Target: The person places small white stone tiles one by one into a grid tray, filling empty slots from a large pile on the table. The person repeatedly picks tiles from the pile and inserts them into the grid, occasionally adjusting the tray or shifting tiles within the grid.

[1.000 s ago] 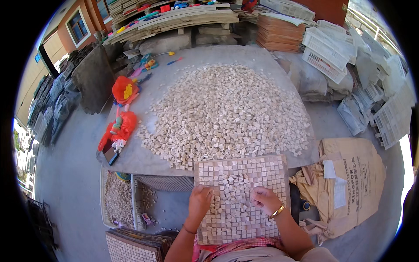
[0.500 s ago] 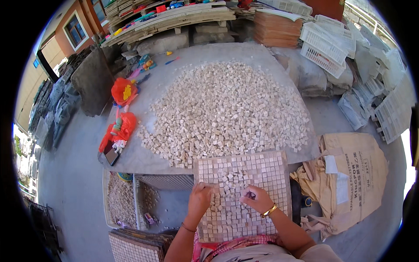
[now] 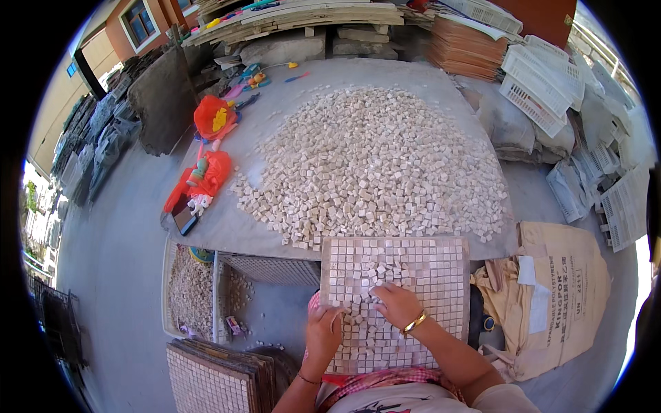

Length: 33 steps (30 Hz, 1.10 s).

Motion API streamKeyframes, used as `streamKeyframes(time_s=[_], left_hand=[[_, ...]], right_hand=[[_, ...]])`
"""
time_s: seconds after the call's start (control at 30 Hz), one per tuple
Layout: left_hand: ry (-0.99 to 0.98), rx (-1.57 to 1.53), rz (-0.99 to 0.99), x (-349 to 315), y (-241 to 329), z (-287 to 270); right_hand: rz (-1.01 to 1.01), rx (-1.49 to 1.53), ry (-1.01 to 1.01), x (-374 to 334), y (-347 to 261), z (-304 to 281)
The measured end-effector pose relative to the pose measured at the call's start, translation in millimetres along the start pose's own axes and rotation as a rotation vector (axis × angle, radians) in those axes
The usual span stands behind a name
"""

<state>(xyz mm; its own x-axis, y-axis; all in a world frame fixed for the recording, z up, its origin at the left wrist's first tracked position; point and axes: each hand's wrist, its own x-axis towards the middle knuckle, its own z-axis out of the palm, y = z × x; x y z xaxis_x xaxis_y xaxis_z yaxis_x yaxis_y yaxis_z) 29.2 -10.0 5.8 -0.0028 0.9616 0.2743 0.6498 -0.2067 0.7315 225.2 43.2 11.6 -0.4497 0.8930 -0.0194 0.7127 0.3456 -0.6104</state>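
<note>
A tile grid board lies in front of me, many of its square cells filled with small pale stone tiles. Loose tiles are heaped on its upper middle, and more are scattered below them. My right hand, with a gold bangle at the wrist, reaches over the board with thumb and fingers pinched at a small stone tile by the loose heap. At the board's left edge my left hand is closed, fingertips together. Whatever it may hold is hidden.
Beyond the board, a large pile of stone tiles covers the grey table. Red bags, toys and a phone lie at its left. Below are a tile-filled crate and stacked boards. A sack lies right.
The whole view has shifted, moving the scene rightward. Over the board, my right hand has moved left to the loose tiles. My left hand has drawn nearer to me along the board's left edge.
</note>
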Motion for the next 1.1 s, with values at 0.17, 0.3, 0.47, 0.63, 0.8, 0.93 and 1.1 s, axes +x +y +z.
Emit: streamKeyframes(time_s=[0.17,0.3,0.47,0.63,0.8,0.93,1.1], left_hand=[[0.011,-0.045,0.045,-7,8,5],[-0.014,0.003,0.068,2,7,12],[-0.065,0.031,0.131,17,20,19],[-0.145,0.125,0.205,29,19,27],[-0.081,0.115,0.223,29,21,29],[-0.086,0.040,0.220,24,24,32],[-0.072,0.051,0.231,26,28,33]], right_hand=[[0.118,0.044,-0.113,-7,0,-24],[0.128,0.092,-0.008,-20,10,-20],[0.069,-0.015,0.092,-13,-3,-5],[-0.001,-0.022,0.121,-6,4,2],[0.338,0.751,-0.046,-14,8,-23],[0.551,1.398,-0.050,-23,23,-21],[0.554,1.427,-0.030,-25,28,-18]])
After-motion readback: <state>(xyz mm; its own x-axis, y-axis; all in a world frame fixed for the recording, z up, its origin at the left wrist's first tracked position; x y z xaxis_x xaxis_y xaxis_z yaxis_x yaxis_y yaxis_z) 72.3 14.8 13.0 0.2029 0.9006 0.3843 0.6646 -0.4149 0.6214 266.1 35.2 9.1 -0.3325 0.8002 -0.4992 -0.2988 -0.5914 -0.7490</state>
